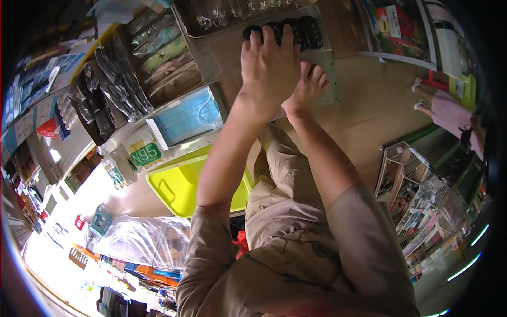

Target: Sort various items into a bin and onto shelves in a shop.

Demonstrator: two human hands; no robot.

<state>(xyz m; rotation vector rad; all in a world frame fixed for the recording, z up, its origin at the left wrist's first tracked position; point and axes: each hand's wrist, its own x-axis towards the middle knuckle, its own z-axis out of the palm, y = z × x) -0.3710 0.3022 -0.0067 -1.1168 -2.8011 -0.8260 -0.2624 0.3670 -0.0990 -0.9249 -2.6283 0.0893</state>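
Several black rounded items (pixel 313 32) lie in a row on a flat surface at the top middle. Stretched over the left part of that row is my left hand (pixel 269 65), its fingertips on or just above the items; whether it grips one cannot be told. My right hand (pixel 309 88) is below and to the right, partly behind the left hand, with its fingers bent and apart. No item shows in it, though its palm is hidden. A thin pale edge shows just under the two wrists.
An open box of blue face masks (pixel 186 117) and a divided tray of bagged goods (pixel 168 59) stand to the left. Below them is a yellow-green plastic bin (pixel 178 186). Wire racks (pixel 404 162) stand at the right. Another person (pixel 451 111) is at the far right.
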